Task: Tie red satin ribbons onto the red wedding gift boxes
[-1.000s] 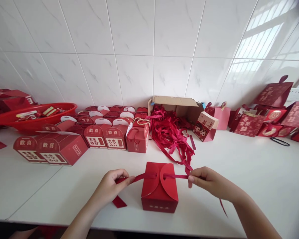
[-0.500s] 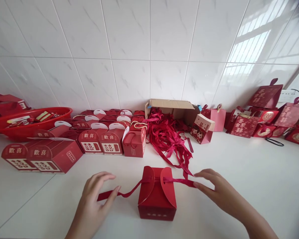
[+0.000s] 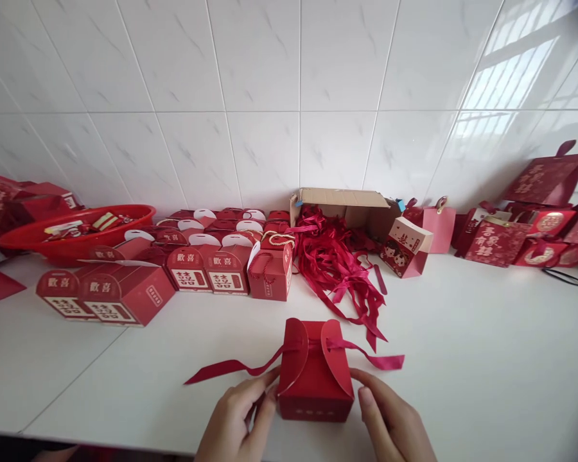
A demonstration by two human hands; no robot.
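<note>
Head view, red box (image 3: 316, 385), ribbon (image 3: 216, 369) ends loose

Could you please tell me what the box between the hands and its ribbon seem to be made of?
Box: probably thin card, smooth red finish, judging by its crisp folds and curved flaps. Ribbon: likely satin-like fabric, since it twists softly and has a slight sheen.

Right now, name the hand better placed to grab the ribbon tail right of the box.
Likely the right hand: it's beside the box, nearer that ribbon tail; the left hand is at the opposite side.
</note>
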